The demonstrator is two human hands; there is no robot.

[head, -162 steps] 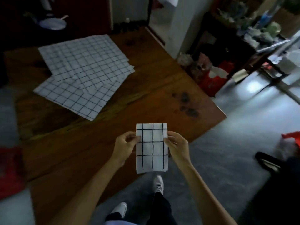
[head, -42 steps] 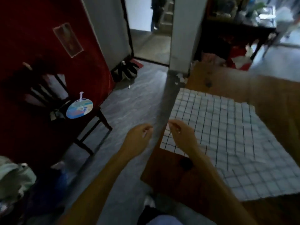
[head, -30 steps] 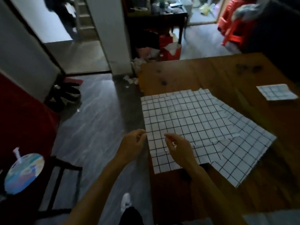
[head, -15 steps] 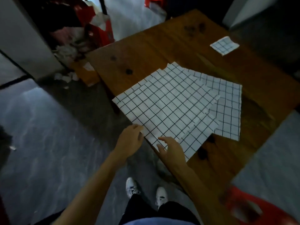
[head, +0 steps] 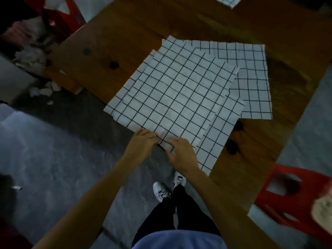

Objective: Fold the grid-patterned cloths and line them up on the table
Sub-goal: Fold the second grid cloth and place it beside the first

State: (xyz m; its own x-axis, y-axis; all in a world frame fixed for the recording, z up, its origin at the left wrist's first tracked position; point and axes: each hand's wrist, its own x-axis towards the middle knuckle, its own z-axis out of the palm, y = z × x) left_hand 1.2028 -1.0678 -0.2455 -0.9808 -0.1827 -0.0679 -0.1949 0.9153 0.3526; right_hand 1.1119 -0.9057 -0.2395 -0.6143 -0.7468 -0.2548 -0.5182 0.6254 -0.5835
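Progress slight: one folded cloth (head: 226, 0) lies at the table's (head: 125, 29) far end, while the unfolded stack (head: 179, 90) awaits nearby, left hand (head: 142, 146) and right hand (head: 181, 153) pinching the top cloth's near corner.

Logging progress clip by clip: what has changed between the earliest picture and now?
The small folded cloth held in both hands earlier now lies at the table's far end. The left hand and right hand have moved to the near corner of the top unfolded cloth and pinch it. The stack of unfolded cloths remains spread flat on the table.
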